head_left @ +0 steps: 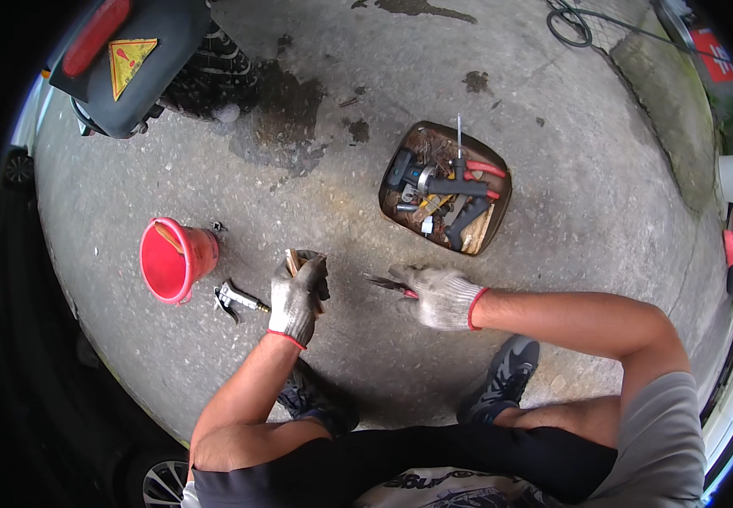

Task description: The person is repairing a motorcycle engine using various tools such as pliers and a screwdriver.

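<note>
My left hand (pixel 297 295), in a grey-white work glove with a red cuff, is closed around a small tan strip (pixel 292 261) whose end sticks up past the fingers. Something dark shows at the same hand's right side, too small to name. To its right, my gloved right hand (pixel 441 296) grips red-handled pliers (pixel 390 284), their dark, narrow jaws pointing left toward the left hand. The jaws touch nothing. A silver air blow gun (pixel 237 296) lies on the ground just left of my left hand.
A red bucket (pixel 165 262) with an orange-handled item stands at left. Ahead of my right hand sits a brown tray (pixel 390 217) of assorted tools, a thin shaft pointing up. A motorcycle's rear tyre (pixel 214 76) is at upper left; a black cable (pixel 582 17) lies at upper right.
</note>
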Tool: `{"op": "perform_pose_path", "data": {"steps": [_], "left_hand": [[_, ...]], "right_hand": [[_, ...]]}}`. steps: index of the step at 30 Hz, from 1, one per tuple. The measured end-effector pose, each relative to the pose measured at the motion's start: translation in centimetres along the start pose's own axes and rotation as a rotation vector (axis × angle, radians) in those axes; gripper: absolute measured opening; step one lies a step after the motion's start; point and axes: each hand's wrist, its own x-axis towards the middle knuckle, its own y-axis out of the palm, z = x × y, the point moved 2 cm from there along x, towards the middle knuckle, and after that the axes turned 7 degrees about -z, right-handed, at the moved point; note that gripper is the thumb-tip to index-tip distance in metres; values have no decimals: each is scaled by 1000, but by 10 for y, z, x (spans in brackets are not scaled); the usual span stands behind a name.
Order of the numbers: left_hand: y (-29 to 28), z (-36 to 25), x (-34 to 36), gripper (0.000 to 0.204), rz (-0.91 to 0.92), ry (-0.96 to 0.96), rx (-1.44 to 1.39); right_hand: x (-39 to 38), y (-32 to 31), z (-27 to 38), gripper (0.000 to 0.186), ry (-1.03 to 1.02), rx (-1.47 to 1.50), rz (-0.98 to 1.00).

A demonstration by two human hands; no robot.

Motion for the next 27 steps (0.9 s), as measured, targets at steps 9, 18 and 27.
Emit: {"op": "perform_pose_path", "data": {"steps": [9,18,27], "left_hand": [[2,4,-8,15,97,-94,93],[8,3,-18,17,114,-79,115],[5,-4,-21,17,164,-114,26]], "right_hand": [[6,-55,-73,44,96,-416,-409],[39,-53,-64,34,2,-666,-281],[20,-70,-63,29,-19,-452,-511]]}}
